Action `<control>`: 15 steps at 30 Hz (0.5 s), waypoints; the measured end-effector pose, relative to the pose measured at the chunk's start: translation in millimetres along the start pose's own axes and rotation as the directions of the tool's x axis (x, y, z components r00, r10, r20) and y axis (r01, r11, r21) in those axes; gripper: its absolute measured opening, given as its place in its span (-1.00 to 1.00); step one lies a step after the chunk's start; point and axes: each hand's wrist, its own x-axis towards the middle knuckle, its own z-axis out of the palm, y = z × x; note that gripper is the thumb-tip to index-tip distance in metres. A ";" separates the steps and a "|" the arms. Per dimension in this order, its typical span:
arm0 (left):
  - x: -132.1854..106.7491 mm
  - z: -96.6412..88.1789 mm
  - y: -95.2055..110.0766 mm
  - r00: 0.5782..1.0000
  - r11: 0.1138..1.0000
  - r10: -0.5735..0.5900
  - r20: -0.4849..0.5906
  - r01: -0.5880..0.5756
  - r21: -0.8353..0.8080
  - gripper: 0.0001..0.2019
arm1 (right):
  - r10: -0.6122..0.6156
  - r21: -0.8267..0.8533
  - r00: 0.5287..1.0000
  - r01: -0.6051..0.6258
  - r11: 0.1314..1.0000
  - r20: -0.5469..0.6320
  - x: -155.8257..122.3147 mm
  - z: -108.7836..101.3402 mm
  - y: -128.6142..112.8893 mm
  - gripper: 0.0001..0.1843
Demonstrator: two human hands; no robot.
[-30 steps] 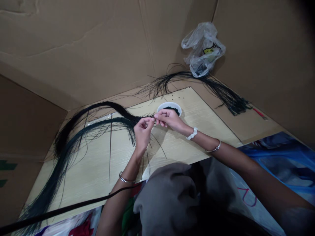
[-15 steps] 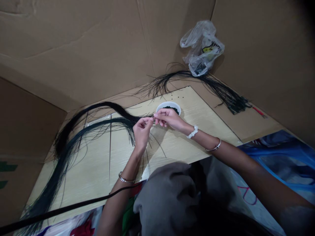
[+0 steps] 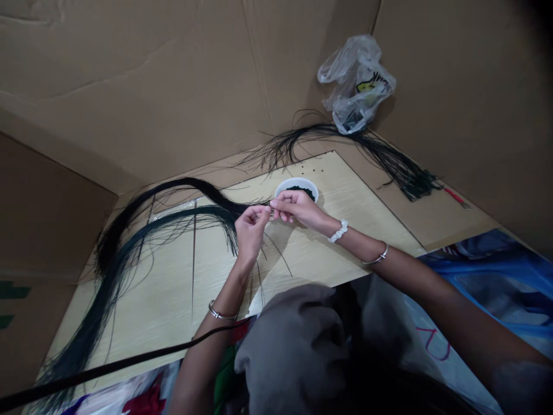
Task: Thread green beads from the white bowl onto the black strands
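Note:
My left hand and my right hand meet above a light wood-grain board. Their fingertips pinch the thin end of a long bundle of fine black-green strands, with a tiny object between them too small to identify. The bundle sweeps left across the board and hangs past its lower left edge. Just beyond my right hand stands a small white bowl holding dark granules or beads, partly hidden by my fingers.
A second bundle of dark strands lies behind the board beneath a crumpled plastic bag. Cardboard walls surround the board. A red-tipped tool lies to the right. Grey fabric, a dark cord and blue plastic fill the foreground.
The view has shifted slightly. My hands stay together at the strands with only small finger movement.

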 end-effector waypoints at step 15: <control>1.8 -0.8 -0.2 1.000 0.999 -0.019 -0.013 0.019 -0.028 -0.67 | -0.001 0.001 0.999 0.001 1.000 -0.049 1.2 -3.0 -5.5 -0.62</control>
